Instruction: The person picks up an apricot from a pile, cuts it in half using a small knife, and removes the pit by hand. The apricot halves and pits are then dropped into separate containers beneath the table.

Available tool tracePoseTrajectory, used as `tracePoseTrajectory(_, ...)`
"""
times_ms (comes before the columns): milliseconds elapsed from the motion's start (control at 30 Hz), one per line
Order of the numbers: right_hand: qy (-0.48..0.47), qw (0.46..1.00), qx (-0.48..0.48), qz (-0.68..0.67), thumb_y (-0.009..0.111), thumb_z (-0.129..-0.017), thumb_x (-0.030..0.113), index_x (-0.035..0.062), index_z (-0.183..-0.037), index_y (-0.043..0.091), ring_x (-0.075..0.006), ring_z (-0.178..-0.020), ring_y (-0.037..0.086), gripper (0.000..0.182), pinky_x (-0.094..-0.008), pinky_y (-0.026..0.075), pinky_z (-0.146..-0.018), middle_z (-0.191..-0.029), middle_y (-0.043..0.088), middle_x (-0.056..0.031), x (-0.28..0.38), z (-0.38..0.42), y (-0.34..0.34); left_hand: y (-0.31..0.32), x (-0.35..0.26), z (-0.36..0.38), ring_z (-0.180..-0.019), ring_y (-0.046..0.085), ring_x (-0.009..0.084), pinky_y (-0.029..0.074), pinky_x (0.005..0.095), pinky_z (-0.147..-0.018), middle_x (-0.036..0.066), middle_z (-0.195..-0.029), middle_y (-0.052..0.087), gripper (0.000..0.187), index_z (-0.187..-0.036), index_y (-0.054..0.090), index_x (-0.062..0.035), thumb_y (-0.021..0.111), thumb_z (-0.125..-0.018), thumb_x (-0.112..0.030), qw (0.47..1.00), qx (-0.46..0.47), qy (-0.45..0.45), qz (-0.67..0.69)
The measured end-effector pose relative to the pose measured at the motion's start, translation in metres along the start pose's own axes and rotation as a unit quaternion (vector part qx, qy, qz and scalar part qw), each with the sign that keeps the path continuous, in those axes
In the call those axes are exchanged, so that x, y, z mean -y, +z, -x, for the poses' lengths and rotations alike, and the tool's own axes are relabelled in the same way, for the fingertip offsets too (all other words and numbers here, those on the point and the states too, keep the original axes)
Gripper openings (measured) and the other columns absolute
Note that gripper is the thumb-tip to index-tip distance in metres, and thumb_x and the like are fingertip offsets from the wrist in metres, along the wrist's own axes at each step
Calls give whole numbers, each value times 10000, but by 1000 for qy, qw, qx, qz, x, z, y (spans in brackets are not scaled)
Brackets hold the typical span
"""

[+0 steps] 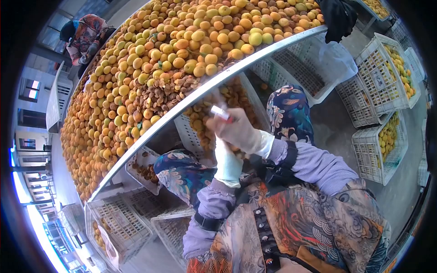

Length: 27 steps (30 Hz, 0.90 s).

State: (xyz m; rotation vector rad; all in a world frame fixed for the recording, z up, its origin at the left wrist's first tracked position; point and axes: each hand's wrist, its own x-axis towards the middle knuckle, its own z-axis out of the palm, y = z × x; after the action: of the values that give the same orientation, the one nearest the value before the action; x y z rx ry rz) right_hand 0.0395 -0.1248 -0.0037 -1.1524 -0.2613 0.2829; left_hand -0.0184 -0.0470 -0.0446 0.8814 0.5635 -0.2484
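Observation:
My right hand (240,133), in a pale glove, is closed around a small knife (221,113) with a white and red handle, its tip pointing up and left. My left hand (227,163), in a white glove, reaches up right beneath it; its fingers are hidden under the right hand, and I cannot tell what they hold. Both hands hover over a white crate (184,132) of cut apricots between my knees. Just beyond runs the metal rim (182,105) of a big table heaped with whole apricots (182,45), with a patch of brown pits near the edge.
White plastic crates stand around me: several with apricots at the right (387,136), more at the lower left (118,223). Another person (84,36) in patterned clothes works at the table's far side. A dark garment (339,18) hangs over the top right.

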Motion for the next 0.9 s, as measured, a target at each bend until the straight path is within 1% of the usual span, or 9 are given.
tracePoseTrajectory(133, 103, 991, -79, -25, 609, -871, 206, 44, -705, 544, -70, -513, 470, 241, -223, 375, -451, -574, 484, 14, -7, -9, -10, 0, 0, 0, -488, 480, 114, 425, 245, -412, 39, -637, 514, 553, -919, 510, -78, 319, -921, -597, 995, 8, 17, -102)
tracePoseTrajectory(200, 199, 938, -177, -222, 468, -932, 272, 117, -545, 395, -105, -317, 281, 423, -274, 204, -322, -420, 341, 12, -6, -13, -14, -1, 5, -1, -437, 451, 113, 414, 241, -397, 39, -545, 467, 543, -837, 489, -76, 304, -934, -577, 993, -6, 33, -111)
tracePoseTrajectory(233, 229, 916, -170, -280, 467, -932, 345, 168, -522, 297, -107, -306, 212, 478, -268, 166, -323, -408, 254, 34, -14, -19, -20, -2, 5, -1, -431, 445, 115, 410, 242, -399, 39, -538, 458, 532, -817, 476, -79, 297, -942, -564, 991, 25, 61, -117)
tracePoseTrajectory(367, 242, 892, -184, -335, 446, -939, 315, 198, -532, 270, -89, -319, 176, 459, -256, 156, -328, -430, 198, 61, -14, -21, -25, 5, 3, 2, -389, 342, 134, 337, 264, -399, 29, -470, 356, 472, -891, 453, -78, 282, -968, -511, 989, 54, 91, -104)
tracePoseTrajectory(600, 217, 859, -131, -444, 420, -948, 286, 193, -560, 281, -84, -342, 186, 423, -242, 169, -334, -447, 198, 65, -30, -18, -40, 11, 3, 3, -403, 346, 135, 346, 277, -405, 33, -485, 361, 451, -858, 422, -91, 299, -965, -511, 996, 27, 72, -52)
tracePoseTrajectory(700, 201, 855, -157, -451, 477, -923, 322, 175, -587, 301, -84, -322, 192, 407, -245, 168, -327, -443, 231, 54, -31, -16, -38, 8, 6, 1, -421, 367, 144, 350, 284, -409, 43, -510, 384, 452, -868, 427, -89, 312, -960, -517, 998, 18, 60, -27)
tracePoseTrajectory(767, 185, 906, -117, -363, 484, -920, 314, 172, -578, 300, -90, -325, 220, 414, -249, 190, -324, -448, 262, 40, -30, -13, -36, 2, 8, -2, -434, 378, 156, 359, 290, -420, 46, -524, 392, 459, -851, 436, -89, 326, -955, -522, 995, 48, 47, -69)
tracePoseTrajectory(867, 162, 941, -133, -266, 486, -920, 308, 170, -577, 312, -96, -321, 234, 409, -258, 202, -317, -444, 275, 31, -14, -10, -23, 2, 5, -1, -423, 374, 169, 366, 296, -434, 47, -506, 382, 469, -808, 448, -95, 331, -953, -526, 996, 61, 36, -57)
tracePoseTrajectory(900, 171, 928, -123, -307, 493, -918, 304, 164, -579, 325, -92, -321, 232, 404, -264, 201, -314, -447, 258, 41, -15, -12, -26, 8, 2, 4, -417, 364, 163, 364, 293, -446, 41, -494, 375, 475, -797, 465, -100, 328, -954, -527, 995, 49, 60, -65)
